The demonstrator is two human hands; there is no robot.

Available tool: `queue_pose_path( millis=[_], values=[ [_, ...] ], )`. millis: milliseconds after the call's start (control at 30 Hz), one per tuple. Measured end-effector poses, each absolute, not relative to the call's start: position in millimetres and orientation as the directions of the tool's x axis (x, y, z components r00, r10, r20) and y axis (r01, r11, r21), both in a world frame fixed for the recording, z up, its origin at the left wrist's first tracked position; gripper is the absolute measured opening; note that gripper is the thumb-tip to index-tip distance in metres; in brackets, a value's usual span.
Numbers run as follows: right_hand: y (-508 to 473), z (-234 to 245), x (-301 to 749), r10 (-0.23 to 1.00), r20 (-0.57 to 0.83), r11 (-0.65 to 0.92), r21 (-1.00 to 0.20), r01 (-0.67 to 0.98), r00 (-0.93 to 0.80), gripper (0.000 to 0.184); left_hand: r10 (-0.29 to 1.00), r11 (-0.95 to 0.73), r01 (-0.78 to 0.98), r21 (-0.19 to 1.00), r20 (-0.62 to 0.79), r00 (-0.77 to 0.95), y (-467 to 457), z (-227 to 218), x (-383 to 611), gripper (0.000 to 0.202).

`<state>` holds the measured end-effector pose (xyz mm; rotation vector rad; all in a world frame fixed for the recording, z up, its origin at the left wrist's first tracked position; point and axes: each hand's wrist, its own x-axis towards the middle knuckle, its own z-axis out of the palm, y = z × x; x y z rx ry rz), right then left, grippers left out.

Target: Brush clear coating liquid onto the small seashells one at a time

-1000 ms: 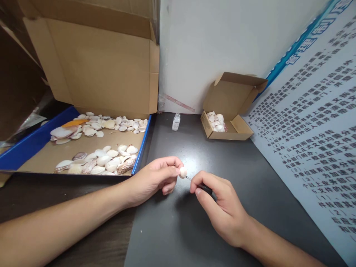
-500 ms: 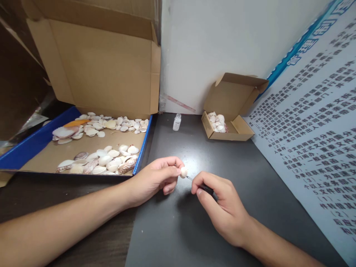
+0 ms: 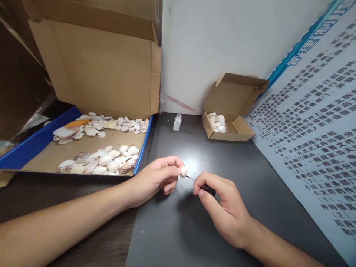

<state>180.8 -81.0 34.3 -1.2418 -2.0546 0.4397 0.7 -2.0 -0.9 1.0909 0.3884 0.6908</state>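
Note:
A small whitish seashell [image 3: 184, 171] is pinched between the thumb and index finger of my left hand [image 3: 160, 176], the other fingers curled beneath. Black-handled and thin-stemmed, an applicator brush [image 3: 210, 190] sits in the closed fingers of my right hand [image 3: 224, 204]. Its dark tip meets or nearly meets the shell's lower right edge; whether they touch, I cannot tell. Behind both hands a small uncapped glass bottle [image 3: 177, 122] with a label stands upright on the dark tabletop [image 3: 167, 230].
On the left, a blue-edged cardboard box [image 3: 143, 148] with its lid up holds many loose shells [image 3: 105, 160] in two groups. A smaller open carton [image 3: 233, 136] with white shells [image 3: 217, 122] stands at the back right. A printed board [image 3: 314, 122] borders the right side.
The brush and my right hand have shifted slightly right and away from the shell. My left hand and the shell stay nearly in place.

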Motion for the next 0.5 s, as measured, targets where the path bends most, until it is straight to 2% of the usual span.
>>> queue_pose_path(
  millis=[200, 267, 400, 500],
  values=[
    [-83.1, 35.0, 180.8, 0.824, 0.472, 0.558, -0.588, 0.585, -0.312, 0.016, 0.696, 0.298, -0.331, 0.895, 0.034, 0.717, -1.9, 0.5, 0.4, 0.009],
    [-81.8, 34.3, 181.0, 0.83, 0.454, 0.553, -0.585, 0.594, -0.325, 0.016, 0.695, 0.305, -0.327, 0.894, 0.026, 0.719, -2.7, 1.2, 0.1, 0.009],
    [-78.1, 32.1, 182.4, 0.895, 0.346, 0.44, -0.586, 0.68, -0.281, 0.016, 0.69, 0.308, -0.319, 0.897, 0.021, 0.724, -4.0, 1.7, 0.0, 0.009],
    [-79.1, 32.1, 183.0, 0.88, 0.377, 0.468, -0.592, 0.656, -0.288, 0.015, 0.694, 0.309, -0.322, 0.895, 0.02, 0.72, -3.4, 1.0, 0.4, 0.01]
  ],
)
